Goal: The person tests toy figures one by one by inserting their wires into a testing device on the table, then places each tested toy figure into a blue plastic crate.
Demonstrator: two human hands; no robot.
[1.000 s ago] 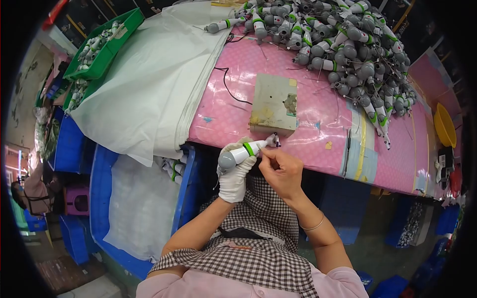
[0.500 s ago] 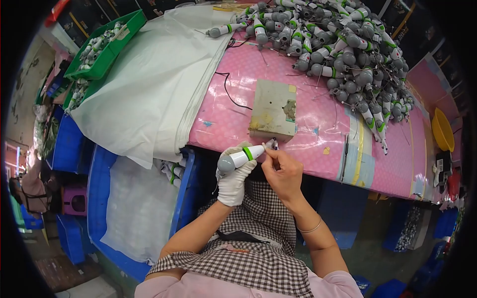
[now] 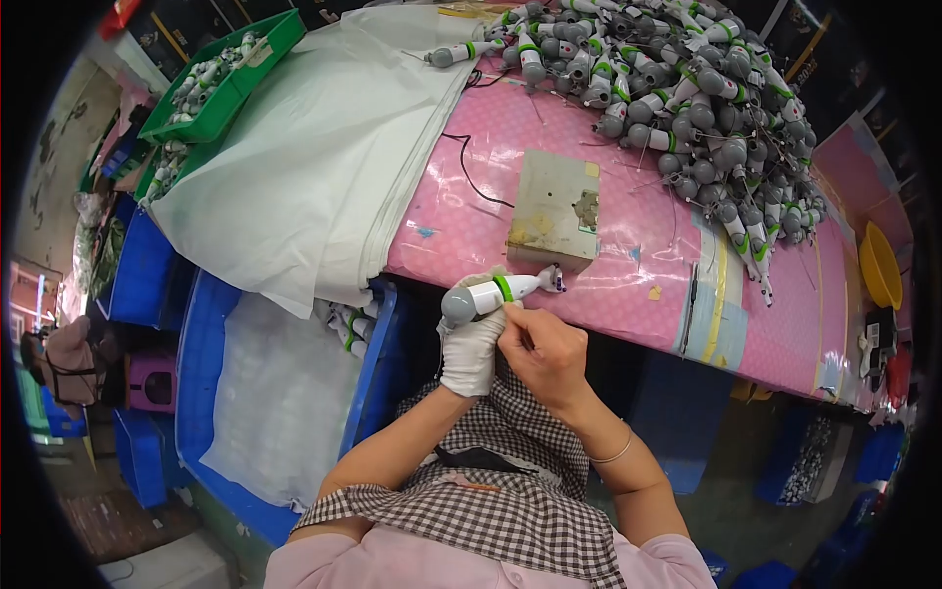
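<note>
My left hand (image 3: 471, 350), in a white glove, is wrapped round a white device (image 3: 484, 296) with a grey round end and a green ring. The device's grey end points to the lower left and its narrow tip to the right, just in front of a worn metal box (image 3: 555, 208). Bare and curled, my right hand (image 3: 546, 355) is just below the device, its thumb and index finger pressed together near the gloved fingers. Whatever that pinch holds is too small to make out. A large pile of similar devices (image 3: 726, 118) lies at the back right.
White sheeting (image 3: 314, 147) covers the left of the pink table (image 3: 471, 231). Green trays (image 3: 226, 98) hold more devices at the back left. A lined blue bin (image 3: 368, 393) stands left of my lap. One person (image 3: 74, 363) is at the far left; a yellow basin (image 3: 880, 265) is at the right.
My right hand has moved from the device's narrow tip down and left toward the gloved fingers. That tip now shows uncovered. The view has shifted slightly.
</note>
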